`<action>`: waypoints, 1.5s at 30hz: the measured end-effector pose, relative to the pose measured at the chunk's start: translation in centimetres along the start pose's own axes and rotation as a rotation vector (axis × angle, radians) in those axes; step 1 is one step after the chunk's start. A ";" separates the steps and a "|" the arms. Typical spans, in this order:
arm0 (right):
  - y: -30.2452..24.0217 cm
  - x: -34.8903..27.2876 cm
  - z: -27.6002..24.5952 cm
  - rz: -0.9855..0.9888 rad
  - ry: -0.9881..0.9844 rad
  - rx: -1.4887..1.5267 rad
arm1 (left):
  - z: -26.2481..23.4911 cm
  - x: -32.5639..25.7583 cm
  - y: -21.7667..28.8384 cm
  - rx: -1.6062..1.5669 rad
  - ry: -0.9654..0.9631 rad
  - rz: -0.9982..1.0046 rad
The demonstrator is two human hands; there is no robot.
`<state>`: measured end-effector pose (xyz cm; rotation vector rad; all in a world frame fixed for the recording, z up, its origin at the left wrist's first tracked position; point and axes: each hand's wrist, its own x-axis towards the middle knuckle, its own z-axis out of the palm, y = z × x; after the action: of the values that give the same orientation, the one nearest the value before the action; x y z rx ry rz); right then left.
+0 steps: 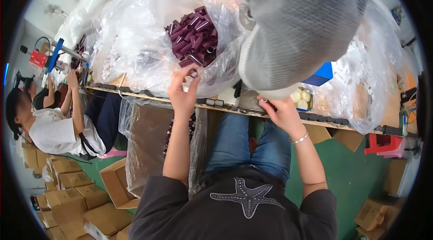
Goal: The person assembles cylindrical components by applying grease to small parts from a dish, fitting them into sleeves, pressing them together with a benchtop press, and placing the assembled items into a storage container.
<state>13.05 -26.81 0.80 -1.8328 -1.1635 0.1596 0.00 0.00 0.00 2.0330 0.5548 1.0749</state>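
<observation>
1. Head view — the left hand (pixel 182 92) is raised at the near edge of the workbench (pixel 315 120), fingers pinched closed around a small pale part (pixel 188 79).
2. Just beyond that hand, the heap of dark purple tubes (pixel 195 36) lies in a clear plastic bag (pixel 135 37) on the workbench.
3. The right hand (pixel 282 112) rests at the workbench edge, fingertips touching a grey mesh-covered bundle (pixel 302 23) — whether they grip it, I cannot tell.
4. A co-worker (pixel 54 125) sits far left of the workbench.

Green floor (pixel 356 172) strewn with cardboard boxes (pixel 67 195), a red stool (pixel 383 144), and seemingly pale walls.
</observation>
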 end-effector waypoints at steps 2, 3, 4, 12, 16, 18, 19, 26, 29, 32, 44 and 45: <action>0.0 -0.3 -0.2 -0.014 0.030 -0.033 | 0.4 -1.3 1.3 -0.175 -0.040 0.150; 0.0 -0.2 0.4 -0.012 0.041 -0.026 | 0.2 -1.3 1.7 -0.170 -0.050 0.158; 0.0 0.0 1.0 -0.048 0.074 -0.045 | 0.0 -1.3 2.2 -0.201 -0.084 0.183; -1.1 -2.9 -0.3 -0.089 0.307 -0.189 | 5.7 -6.3 7.7 -0.506 -0.215 -0.043; -0.2 -6.1 -1.6 -0.001 0.363 -0.175 | 9.0 -6.8 8.8 -0.278 -0.260 0.148; -0.1 -7.4 -2.5 0.010 0.409 -0.192 | 9.3 -7.3 8.6 -0.224 -0.299 0.165; 0.1 -8.0 -3.0 0.012 0.413 -0.198 | 9.5 -7.4 8.5 -0.159 -0.332 0.182; 0.9 -10.5 -4.0 0.128 0.455 -0.197 | 10.4 -8.3 8.6 -0.150 -0.259 0.111; 0.7 -10.1 -3.6 0.104 0.432 -0.175 | 10.4 -8.5 8.5 -0.169 -0.252 0.050; 0.7 -9.7 -3.7 0.023 0.393 -0.194 | 10.6 -8.0 8.4 -0.179 -0.303 0.079; 13.4 -6.9 -24.5 0.425 0.789 -0.422 | 10.5 -7.6 6.7 -0.124 -0.301 0.201; 15.4 -6.4 -27.0 0.533 0.699 -0.585 | 10.4 -7.6 6.6 -0.112 -0.293 0.200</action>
<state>34.02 -50.60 2.15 -2.3911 -0.2157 -0.5404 4.68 -13.48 -2.41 2.1280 0.1407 0.8759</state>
